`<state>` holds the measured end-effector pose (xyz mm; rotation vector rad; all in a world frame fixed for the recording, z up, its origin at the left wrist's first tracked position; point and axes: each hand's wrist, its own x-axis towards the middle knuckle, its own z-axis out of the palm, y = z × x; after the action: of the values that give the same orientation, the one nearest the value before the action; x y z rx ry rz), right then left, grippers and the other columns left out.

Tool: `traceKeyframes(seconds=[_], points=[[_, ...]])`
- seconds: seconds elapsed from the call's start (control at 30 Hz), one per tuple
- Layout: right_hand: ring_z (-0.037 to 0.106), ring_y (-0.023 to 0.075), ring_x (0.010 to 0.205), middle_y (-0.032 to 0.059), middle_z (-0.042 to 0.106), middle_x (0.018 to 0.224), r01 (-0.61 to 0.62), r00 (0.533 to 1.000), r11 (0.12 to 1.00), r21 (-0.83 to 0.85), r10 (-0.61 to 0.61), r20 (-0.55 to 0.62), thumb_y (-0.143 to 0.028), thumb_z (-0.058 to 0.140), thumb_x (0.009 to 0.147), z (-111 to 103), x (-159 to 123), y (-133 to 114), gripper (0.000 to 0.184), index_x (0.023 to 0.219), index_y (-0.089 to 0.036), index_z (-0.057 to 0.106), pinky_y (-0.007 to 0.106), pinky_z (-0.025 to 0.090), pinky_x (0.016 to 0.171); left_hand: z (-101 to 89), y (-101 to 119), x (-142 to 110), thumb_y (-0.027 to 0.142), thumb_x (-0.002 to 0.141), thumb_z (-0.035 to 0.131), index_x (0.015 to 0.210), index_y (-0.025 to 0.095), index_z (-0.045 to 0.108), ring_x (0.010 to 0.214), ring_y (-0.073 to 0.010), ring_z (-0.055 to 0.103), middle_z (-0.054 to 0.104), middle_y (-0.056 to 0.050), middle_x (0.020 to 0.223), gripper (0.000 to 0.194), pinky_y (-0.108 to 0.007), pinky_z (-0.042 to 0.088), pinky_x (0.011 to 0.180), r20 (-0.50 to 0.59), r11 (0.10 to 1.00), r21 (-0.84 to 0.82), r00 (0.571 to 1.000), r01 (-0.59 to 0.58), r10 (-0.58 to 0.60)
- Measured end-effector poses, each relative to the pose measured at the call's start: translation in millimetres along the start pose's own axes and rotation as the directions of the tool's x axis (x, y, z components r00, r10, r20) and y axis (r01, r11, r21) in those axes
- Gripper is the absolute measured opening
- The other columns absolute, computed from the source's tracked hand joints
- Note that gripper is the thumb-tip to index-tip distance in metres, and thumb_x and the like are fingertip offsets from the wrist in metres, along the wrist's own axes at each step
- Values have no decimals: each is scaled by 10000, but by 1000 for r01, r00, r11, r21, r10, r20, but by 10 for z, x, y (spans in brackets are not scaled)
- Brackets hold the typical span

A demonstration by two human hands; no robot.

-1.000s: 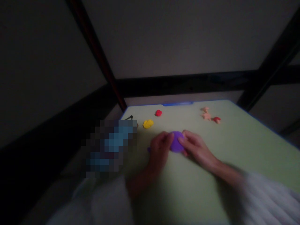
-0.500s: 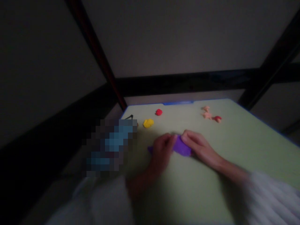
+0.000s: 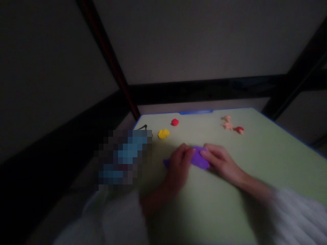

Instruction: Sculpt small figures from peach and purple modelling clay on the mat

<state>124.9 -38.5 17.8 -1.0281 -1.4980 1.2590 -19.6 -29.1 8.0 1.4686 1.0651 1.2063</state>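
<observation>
A flattened piece of purple modelling clay (image 3: 200,159) is stretched between my two hands above the pale green table. My left hand (image 3: 180,161) pinches its left side, thumb on top. My right hand (image 3: 219,160) grips the right side between thumb and curled fingers. Left of my left hand a bit of purple (image 3: 166,163) sticks out; whether it joins the held piece is hidden. Beyond my hands lie a yellow clay lump (image 3: 163,133) and a smaller red clay lump (image 3: 175,122).
Toward the back right of the table (image 3: 258,143) are small peach-coloured shaped pieces (image 3: 228,126) and a red-topped piece (image 3: 239,130). A blurred-out bluish object (image 3: 130,151) covers the left edge. Behind the table runs a wall with dark beams (image 3: 204,92).
The purple clay went from a rounded disc to a wider, slanting sheet as my right hand shifted slightly right. Both hands keep their hold. The lumps stay where they lay.
</observation>
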Motion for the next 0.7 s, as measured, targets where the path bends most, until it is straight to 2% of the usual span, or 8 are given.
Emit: traceKeyframes(seconds=[0.13,0.23,0.33,0.4,0.47,0.53,0.63,0.7], points=[[297,63,451,-64,357,487,13,1000,999,32,-13,-9,-546,585,763,-14,-2,31,457,549,-180,414,213,196,418,-4,-17,21,431,782,489,560,190,358,473,-73,343,353,63,487,353,-218,267,464,20,998,-64,999,28,-26],[283,59,430,-67,357,462,0,1000,991,137,-3,18,-526,580,779,-50,15,114,451,542,-175,424,216,175,411,-8,-14,43,467,750,516,560,184,395,473,-73,359,378,60,477,361,-221,281,480,27,996,-90,999,22,-20],[296,57,429,-63,380,464,-49,989,971,232,15,145,-489,607,773,-101,38,203,426,544,-165,453,215,186,421,0,8,49,406,702,572,600,177,434,496,-70,350,390,64,513,286,-217,281,495,44,994,-105,999,17,-12],[326,60,441,-57,404,477,-84,973,969,233,29,231,-474,620,768,-126,48,224,408,554,-159,475,214,213,435,12,20,43,359,704,563,598,175,437,512,-70,340,384,62,529,247,-215,275,501,75,995,-97,997,18,-10],[344,63,448,-53,415,484,-90,966,974,206,35,255,-485,594,786,-134,53,197,413,557,-159,481,214,233,443,25,21,34,334,729,531,569,176,417,521,-72,335,367,58,525,252,-217,276,509,107,997,-78,994,19,-10],[352,65,451,-51,422,490,-70,971,986,151,32,237,-509,588,778,-125,55,130,421,566,-161,484,212,239,438,30,10,30,321,748,510,557,177,400,530,-74,337,356,56,526,264,-217,280,520,75,998,-57,997,1,3],[388,67,486,-46,456,537,-56,973,996,63,41,229,-507,690,674,-96,60,29,399,621,-152,514,202,271,452,21,-22,39,318,764,505,583,175,413,555,-78,356,377,53,550,249,-215,295,540,-52,998,-47,998,-32,30],[389,63,484,-50,456,537,-67,972,997,38,57,227,-492,725,635,-80,68,13,399,634,-148,523,198,277,451,13,-46,51,329,770,508,600,173,426,565,-79,367,395,51,564,246,-213,301,544,-99,998,-55,994,-44,39]])
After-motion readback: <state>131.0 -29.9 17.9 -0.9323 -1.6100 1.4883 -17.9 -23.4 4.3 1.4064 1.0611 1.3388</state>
